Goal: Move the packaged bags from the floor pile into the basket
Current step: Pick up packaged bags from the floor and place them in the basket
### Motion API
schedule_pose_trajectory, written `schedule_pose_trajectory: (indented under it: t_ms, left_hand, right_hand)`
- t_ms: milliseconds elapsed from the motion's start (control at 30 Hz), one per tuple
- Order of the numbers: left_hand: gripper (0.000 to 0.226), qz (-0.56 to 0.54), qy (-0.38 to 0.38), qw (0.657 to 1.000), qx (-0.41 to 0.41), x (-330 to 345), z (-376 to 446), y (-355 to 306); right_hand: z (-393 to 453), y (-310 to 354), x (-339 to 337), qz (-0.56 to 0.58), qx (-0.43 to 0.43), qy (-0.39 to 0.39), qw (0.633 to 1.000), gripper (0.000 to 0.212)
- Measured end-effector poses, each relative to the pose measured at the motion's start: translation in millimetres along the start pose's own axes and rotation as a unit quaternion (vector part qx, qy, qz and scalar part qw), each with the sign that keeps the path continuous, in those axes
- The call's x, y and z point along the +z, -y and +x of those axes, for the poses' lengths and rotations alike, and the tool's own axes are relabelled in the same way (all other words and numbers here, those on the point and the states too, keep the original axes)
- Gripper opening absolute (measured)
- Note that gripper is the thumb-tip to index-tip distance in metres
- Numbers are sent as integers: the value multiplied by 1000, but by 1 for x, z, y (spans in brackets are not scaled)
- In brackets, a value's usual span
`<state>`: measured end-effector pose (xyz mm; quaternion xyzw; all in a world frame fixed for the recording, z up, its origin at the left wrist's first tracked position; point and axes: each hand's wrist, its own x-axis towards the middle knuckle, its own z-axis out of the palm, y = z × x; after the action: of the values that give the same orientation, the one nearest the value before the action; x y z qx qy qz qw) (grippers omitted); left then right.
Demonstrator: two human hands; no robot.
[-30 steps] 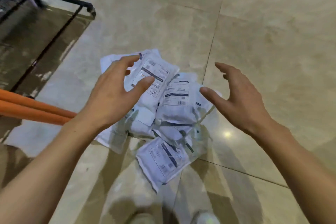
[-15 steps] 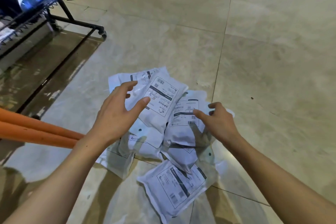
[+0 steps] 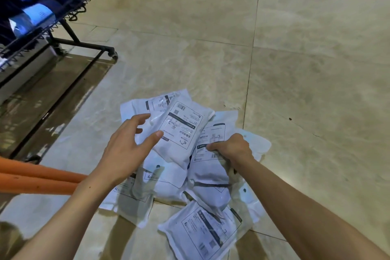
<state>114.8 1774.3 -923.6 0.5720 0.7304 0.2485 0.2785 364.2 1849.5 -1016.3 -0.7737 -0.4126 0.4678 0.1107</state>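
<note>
Glossy plastic bags (image 3: pixel 181 131), polished stone-like floor (image 3: pixel 316 69), seemingly metal wire basket (image 3: pixel 69 13).

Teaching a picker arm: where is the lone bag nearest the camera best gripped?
Grip the nearest bag by its flat near-left edge, coming from the front. That side lies on bare floor, while its far corner tucks under the pile.

The wire basket (image 3: pixel 42 17) runs off the left edge. The right hand (image 3: pixel 231 149) hides its fingertips in the bags (image 3: pixel 181 175), whose lower ones are mostly buried. Label print is too small to read. The orange tubes (image 3: pixel 38 177) are cut off at left.
</note>
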Motion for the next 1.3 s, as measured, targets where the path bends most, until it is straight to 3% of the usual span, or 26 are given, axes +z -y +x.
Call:
schedule_pose_trajectory:
  t_ms: [167, 400, 533, 600, 667, 767, 933, 1033, 1133, 1300]
  left_hand:
    - [64, 2, 15, 1000, -14, 14, 25, -4]
    - [97, 13, 71, 989, -128, 57, 75, -16]
    - [124, 107, 99, 976, -164, 90, 90, -12]
    - [117, 150, 109, 968, -168, 106, 94, -2]
    - [95, 157, 114, 968, -162, 115, 94, 2]
    - [67, 126, 113, 975, -147, 117, 87, -7]
    - [53, 55, 75, 990, -104, 98, 65, -18]
    - [42, -76, 29, 993, -85, 70, 50, -27]
    - [36, -184, -11, 980, -73, 37, 39, -34]
    - [38, -360, -39, 930, -62, -22, 14, -63]
  right_hand:
    - [-9, -4, -18, 91, -12, 1, 996, 35]
    - [-32, -30, -72, 305, -85, 49, 947, 41]
    - [-50, -33, -96, 344, -109, 58, 931, 50]
    - [-58, -34, -101, 358, -115, 58, 925, 52]
    - [-66, -35, -106, 370, -124, 65, 919, 52]
    - [-75, -37, -111, 379, -143, 74, 911, 51]
    - [-84, -35, -112, 408, -157, 57, 898, 55]
    - [-86, -30, -110, 400, -161, 38, 901, 47]
    - [-89, -20, -109, 376, -184, 18, 908, 48]
    - [-113, 5, -121, 351, -222, 14, 910, 48]
